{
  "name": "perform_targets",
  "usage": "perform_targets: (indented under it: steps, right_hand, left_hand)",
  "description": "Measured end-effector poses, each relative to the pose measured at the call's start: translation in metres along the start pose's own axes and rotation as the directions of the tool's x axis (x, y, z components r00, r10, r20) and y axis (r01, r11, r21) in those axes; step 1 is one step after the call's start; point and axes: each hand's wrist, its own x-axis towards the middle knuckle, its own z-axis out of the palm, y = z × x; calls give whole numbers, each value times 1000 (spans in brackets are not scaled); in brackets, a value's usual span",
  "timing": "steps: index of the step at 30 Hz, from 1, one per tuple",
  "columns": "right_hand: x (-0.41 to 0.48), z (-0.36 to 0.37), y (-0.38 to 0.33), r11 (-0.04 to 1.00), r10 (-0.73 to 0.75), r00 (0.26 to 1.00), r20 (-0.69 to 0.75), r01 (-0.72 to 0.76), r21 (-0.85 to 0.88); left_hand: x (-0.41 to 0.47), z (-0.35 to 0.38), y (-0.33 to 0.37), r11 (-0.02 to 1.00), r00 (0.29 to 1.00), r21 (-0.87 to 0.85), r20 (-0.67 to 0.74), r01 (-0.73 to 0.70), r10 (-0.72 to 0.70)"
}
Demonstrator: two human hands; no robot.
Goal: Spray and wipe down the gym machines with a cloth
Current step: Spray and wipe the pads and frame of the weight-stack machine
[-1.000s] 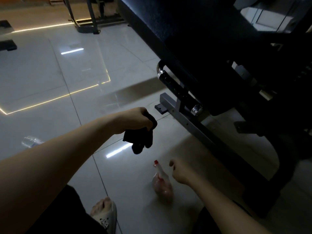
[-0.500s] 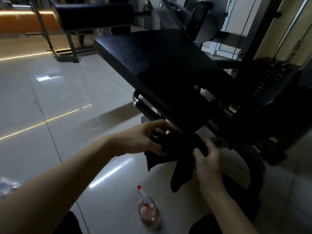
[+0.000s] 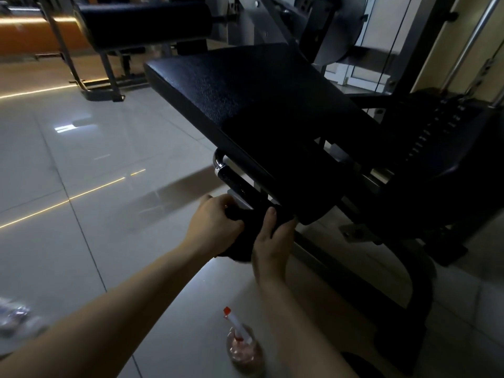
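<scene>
A black cloth (image 3: 242, 236) is bunched between both hands just below the near corner of the machine's black padded bench (image 3: 259, 105). My left hand (image 3: 215, 222) grips the cloth's left side with curled fingers. From the right, my right hand (image 3: 272, 236) holds it, thumb on top. A clear spray bottle (image 3: 242, 347) with a red nozzle and pinkish liquid stands on the floor below my right forearm. A chrome and black handle (image 3: 226, 173) sticks out under the pad, just above my left hand.
The machine's dark frame (image 3: 381, 282) and weight stack (image 3: 436, 132) fill the right side. Another padded machine (image 3: 141, 20) stands at the back left. Crumpled clear plastic (image 3: 16, 317) lies on the glossy tiled floor at the left edge.
My right hand left the spray bottle on the floor and rose to join the left hand on the cloth. Both hands brought the cloth up to the bench's near corner and bunched it tighter.
</scene>
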Motion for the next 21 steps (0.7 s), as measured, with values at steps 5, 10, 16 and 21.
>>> perform_targets:
  steps: [5, 10, 16, 21]
  right_hand:
    - [12, -9, -8, 990, 130, 990, -59, -127, 53]
    - [40, -22, -20, 810, 549, 818, 171, -571, 132]
    - [8, -23, -9, 948, 262, 954, 144, -282, 147]
    - [10, -16, 15, 986, -69, 990, 123, 86, -139]
  left_hand:
    - [4, 11, 6, 1000, 996, 9, 83, 13, -14]
    - [0, 19, 8, 936, 973, -308, 201, 169, -110]
    - [2, 20, 12, 716, 919, -590, 339, 374, -201]
    - [-2, 29, 14, 567, 892, -700, 422, 433, -161]
